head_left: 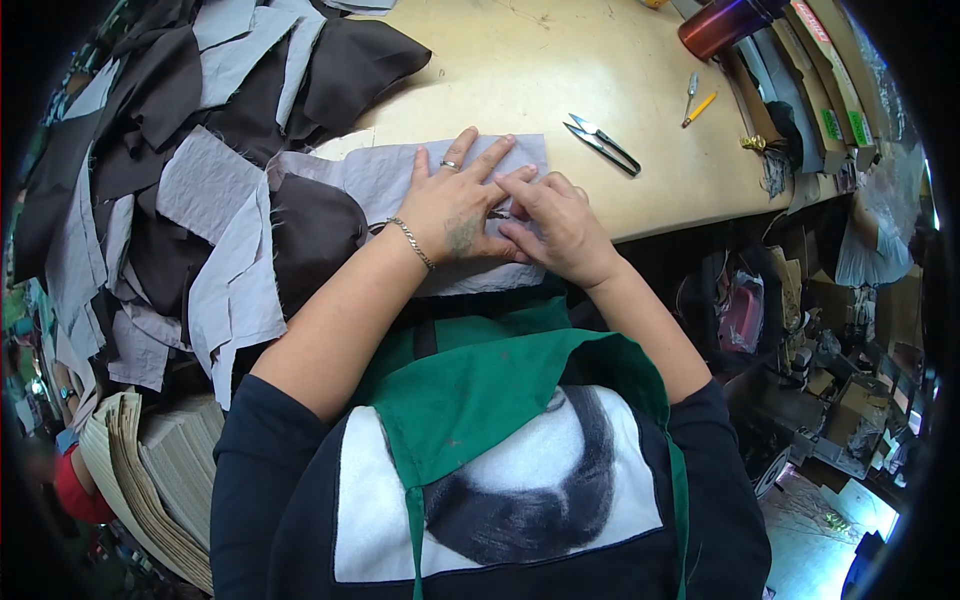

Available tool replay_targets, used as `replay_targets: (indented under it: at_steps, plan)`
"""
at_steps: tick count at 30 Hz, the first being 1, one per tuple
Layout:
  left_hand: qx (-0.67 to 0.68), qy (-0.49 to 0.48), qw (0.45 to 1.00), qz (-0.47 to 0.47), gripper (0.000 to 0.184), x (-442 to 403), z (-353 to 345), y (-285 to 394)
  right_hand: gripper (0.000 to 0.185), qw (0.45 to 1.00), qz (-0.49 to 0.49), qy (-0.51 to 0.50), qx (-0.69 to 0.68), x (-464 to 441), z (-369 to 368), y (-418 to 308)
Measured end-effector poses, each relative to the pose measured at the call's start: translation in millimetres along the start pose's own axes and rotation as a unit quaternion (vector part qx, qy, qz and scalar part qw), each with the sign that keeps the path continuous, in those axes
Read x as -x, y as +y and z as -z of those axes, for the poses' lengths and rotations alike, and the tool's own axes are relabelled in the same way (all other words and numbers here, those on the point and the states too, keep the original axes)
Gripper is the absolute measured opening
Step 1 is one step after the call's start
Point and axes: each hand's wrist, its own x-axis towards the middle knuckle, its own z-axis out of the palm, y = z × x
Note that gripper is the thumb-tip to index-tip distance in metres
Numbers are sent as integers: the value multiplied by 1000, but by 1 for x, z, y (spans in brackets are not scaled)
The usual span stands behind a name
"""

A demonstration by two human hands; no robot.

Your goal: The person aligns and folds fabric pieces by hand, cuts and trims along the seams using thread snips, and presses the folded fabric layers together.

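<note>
My left hand (pixel 462 205), with a ring and a bracelet, lies on a light grey-lilac piece of fabric (pixel 385 170) at the table's front edge. Its fingers are spread and press the cloth flat. My right hand (pixel 560 228) is closed beside it, thumb and index finger bent together over the same cloth. A small dark bit shows between the two hands, too hidden to name. Thread snips (pixel 604 146) lie on the table to the right of the fabric, apart from both hands.
Dark and light cloth pieces (pixel 160 110) are heaped at the left. A pencil (pixel 699 110), a small tool (pixel 691 86) and a dark red tumbler (pixel 725 28) are at the right rear. Boxes (pixel 815 80) line that edge. Bundled sheets (pixel 180 470) stand lower left.
</note>
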Motion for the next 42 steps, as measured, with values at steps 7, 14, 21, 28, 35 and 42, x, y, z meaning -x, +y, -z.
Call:
replay_targets:
  at_steps: [7, 14, 21, 28, 35, 42]
  plan:
    - [15, -16, 1000, 4, 97, 0, 5, 1, 60, 996, 78, 1, 35, -18, 6, -1]
    - [-4, -5, 1000, 3, 97, 0, 0, -1, 65, 994, -42, 4, -99, 12, 8, 6]
    - [-6, -3, 1000, 1, 97, 0, 0, -1, 65, 994, 72, 18, 85, 8, 1, -1]
    - [-2, 0, 1000, 1, 97, 0, -2, -2, 58, 996, 72, 58, 17, 17, -9, 15]
    - [-4, 8, 1000, -2, 97, 0, -3, -2, 47, 997, 67, 26, -23, 11, 4, 8]
    - [-20, 49, 999, 2, 93, 1, 0, 0, 39, 977, -134, 38, -163, -5, 2, 7]
